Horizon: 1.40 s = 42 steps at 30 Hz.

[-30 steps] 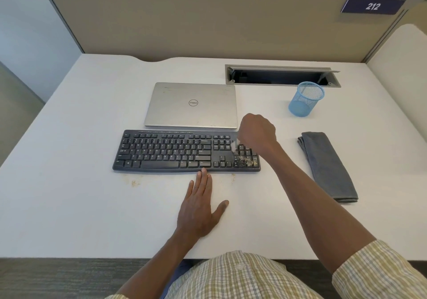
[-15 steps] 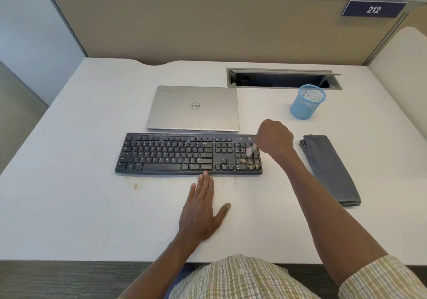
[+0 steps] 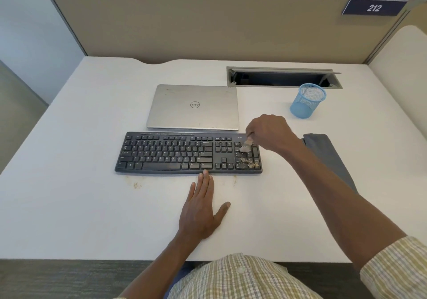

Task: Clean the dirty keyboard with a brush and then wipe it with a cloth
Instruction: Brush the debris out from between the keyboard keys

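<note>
Black keyboard [image 3: 188, 152] flat, crumbs on numpad; brush [image 3: 246, 145] bristles there; grey cloth [image 3: 328, 153] folded right.

We have one wide-angle view, worn on the head, looking forward and steeply down over the white desk [image 3: 69, 206] from its near edge. It faces the beige partition [image 3: 208, 26] at the far side. Both forearms reach in from the bottom.

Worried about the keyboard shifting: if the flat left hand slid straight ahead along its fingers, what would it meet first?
The left hand would meet the keyboard front edge at once; its fingertips already seem to touch it.
</note>
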Motion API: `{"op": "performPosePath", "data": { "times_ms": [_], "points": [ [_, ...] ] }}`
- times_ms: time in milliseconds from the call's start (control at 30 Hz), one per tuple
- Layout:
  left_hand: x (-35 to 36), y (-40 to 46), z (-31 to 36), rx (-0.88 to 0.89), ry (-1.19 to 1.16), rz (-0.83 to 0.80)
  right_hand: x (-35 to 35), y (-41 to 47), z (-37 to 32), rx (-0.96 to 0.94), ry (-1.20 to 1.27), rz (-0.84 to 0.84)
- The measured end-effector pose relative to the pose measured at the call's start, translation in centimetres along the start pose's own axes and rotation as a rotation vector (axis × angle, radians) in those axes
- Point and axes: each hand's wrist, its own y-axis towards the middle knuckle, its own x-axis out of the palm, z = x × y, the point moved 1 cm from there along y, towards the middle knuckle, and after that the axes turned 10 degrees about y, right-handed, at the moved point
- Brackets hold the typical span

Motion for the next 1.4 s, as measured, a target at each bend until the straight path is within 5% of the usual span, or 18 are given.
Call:
{"op": "performPosePath", "data": {
  "times_ms": [500,1400],
  "points": [
    [-0.1,0.0,0.1,-0.010,0.000,-0.003,0.3,0.4,-1.7,-0.118,0.043,-0.011],
    [-0.2,0.0,0.1,-0.009,0.010,-0.010,-0.6,-0.6,1.3,0.024,-0.159,0.011]
  ]
}}
